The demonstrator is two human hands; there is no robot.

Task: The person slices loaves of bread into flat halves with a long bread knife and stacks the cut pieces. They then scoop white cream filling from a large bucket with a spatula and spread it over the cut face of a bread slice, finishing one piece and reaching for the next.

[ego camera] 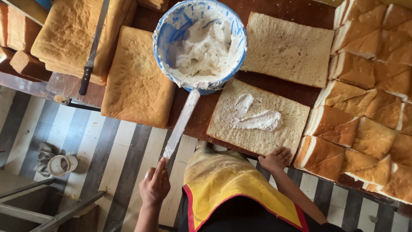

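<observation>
My left hand (154,185) grips the handle of a long flat spatula (182,121) coated in white cream; its blade points up toward a blue bucket (159,32) holding white cream. My right hand (275,159) rests with its fingertips on the near edge of a large square bread slice (227,116) that has a smear of cream in its middle. The slice lies flat on the dark wooden table (296,10), just below and right of the bucket. I wear a yellow apron (223,180) with red trim.
A second plain slice (287,47) lies beyond the first. Several cut triangular sandwich pieces (369,107) are stacked at the right. Brown-crusted slabs (137,81) lie left of the bucket, with a long knife (92,51) on a stack. A cup and cloth (60,163) sit on the striped floor.
</observation>
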